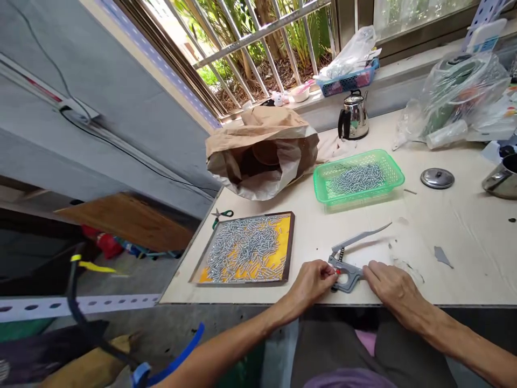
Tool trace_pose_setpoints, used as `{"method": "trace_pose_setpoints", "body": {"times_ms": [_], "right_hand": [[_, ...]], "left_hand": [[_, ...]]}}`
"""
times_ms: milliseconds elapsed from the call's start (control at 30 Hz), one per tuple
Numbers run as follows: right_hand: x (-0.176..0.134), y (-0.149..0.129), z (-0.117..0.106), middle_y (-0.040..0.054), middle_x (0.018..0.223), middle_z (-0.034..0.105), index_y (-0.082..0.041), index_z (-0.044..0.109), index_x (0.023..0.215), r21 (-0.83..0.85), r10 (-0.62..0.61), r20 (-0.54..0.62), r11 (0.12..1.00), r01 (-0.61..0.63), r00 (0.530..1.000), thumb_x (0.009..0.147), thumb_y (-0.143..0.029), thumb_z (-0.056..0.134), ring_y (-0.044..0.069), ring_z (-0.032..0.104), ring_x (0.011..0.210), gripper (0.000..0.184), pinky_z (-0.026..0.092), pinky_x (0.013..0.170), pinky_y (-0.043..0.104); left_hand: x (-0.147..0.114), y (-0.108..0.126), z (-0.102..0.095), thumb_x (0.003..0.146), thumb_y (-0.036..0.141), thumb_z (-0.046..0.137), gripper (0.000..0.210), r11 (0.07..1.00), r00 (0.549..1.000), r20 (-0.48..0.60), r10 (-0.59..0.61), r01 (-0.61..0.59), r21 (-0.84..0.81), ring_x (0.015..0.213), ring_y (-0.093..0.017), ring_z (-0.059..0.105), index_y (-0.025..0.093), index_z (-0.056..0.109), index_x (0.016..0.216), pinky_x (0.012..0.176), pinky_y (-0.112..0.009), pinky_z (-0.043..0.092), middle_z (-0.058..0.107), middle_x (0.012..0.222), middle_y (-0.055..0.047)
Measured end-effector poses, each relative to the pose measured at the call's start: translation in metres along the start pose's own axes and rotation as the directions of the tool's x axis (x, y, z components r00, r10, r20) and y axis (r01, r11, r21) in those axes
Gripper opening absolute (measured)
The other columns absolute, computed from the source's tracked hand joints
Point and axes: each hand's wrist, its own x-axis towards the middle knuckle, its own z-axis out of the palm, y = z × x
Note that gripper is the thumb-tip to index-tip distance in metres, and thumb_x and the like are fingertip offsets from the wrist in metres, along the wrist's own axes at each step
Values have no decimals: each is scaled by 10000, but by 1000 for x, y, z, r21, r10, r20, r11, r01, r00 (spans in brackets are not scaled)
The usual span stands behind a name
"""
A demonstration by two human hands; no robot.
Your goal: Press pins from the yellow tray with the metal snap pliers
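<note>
A grey spring-loaded hand tool (pixel 346 272) lies near the table's front edge, its long upper lever (pixel 363 235) raised and a dark coil spring (pixel 341 253) at the hinge. My left hand (pixel 312 281) is closed in a pinch at the tool's left end, beside a small red spot; whatever sits between its fingertips is too small to name. On the other side, my right hand (pixel 393 288) has its fingers closed at the right end of the tool's grey frame. To the left, a shallow yellow-bottomed tray (pixel 286 237) bears many short silvery rods (pixel 250 245).
Behind stand a green plastic basket (pixel 323 195) of similar silvery pieces and an open brown paper bag (pixel 262 134). Green-handled scissors (pixel 221 214) lie left. A kettle (pixel 355 118), metal lid (pixel 437 178), metal pot (pixel 503 180) and plastic-wrapped things (pixel 456 102) occupy the back and right.
</note>
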Motion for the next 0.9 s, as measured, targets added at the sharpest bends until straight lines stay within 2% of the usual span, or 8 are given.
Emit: {"method": "trace_pose_setpoints", "body": {"times_ms": [167,267,433,533,667,767,833,900], "right_hand": [[0,0,3,16,670,501,-187,516,777,-15,5,1,1000,-5,1000,776,61,417,165,446,591,266,284,555,311],[1,1,3,16,672,506,-198,485,744,9,-7,21,1000,7,1000,759,68,403,164,445,583,279,301,550,305],[4,4,-2,15,696,509,-210,449,736,69,-21,92,997,15,995,710,86,385,159,439,577,303,301,528,292],[5,4,-4,15,709,511,-212,446,747,112,-30,126,994,16,992,693,72,407,161,444,586,292,293,518,290],[3,4,-5,18,762,541,-212,477,776,202,-10,239,979,-40,971,715,36,439,164,478,632,258,321,534,283],[4,11,-7,56,938,593,-209,538,915,268,23,322,957,-114,946,811,-110,522,179,538,775,144,391,620,286],[11,22,-7,123,1151,568,-193,531,1096,258,33,326,958,-122,945,779,-259,644,244,538,963,343,427,727,345],[22,39,-8,207,1347,443,-145,453,1260,221,24,303,971,-95,953,650,-376,767,350,445,1152,724,416,833,443]], "left_hand": [[4,1,1,692,161,542,143,998,998,56,-21,18,54,565,-112,505,123,675,661,559,-206,346,635,601,-1],[8,0,1,675,170,545,131,997,990,121,-75,72,31,544,-97,462,112,651,624,538,-205,315,565,540,25],[12,-4,3,620,220,556,131,967,936,267,-228,249,-46,468,-70,351,136,548,520,467,-211,236,397,433,74],[11,-8,5,605,280,564,166,940,897,345,-277,327,-96,418,-61,300,157,505,510,437,-222,191,362,402,83],[6,-12,8,597,348,583,231,932,893,377,-247,325,-159,412,-59,294,166,479,499,435,-226,183,380,397,74],[3,-15,10,609,368,561,259,937,903,383,-194,286,-200,422,-62,296,170,460,476,439,-230,188,374,392,67],[2,-17,11,613,373,548,259,942,910,375,-174,265,-205,425,-66,306,169,468,476,441,-231,196,378,393,63],[2,-18,13,612,377,543,253,947,914,368,-168,254,-196,425,-68,313,165,485,485,441,-232,205,385,397,61]]}}
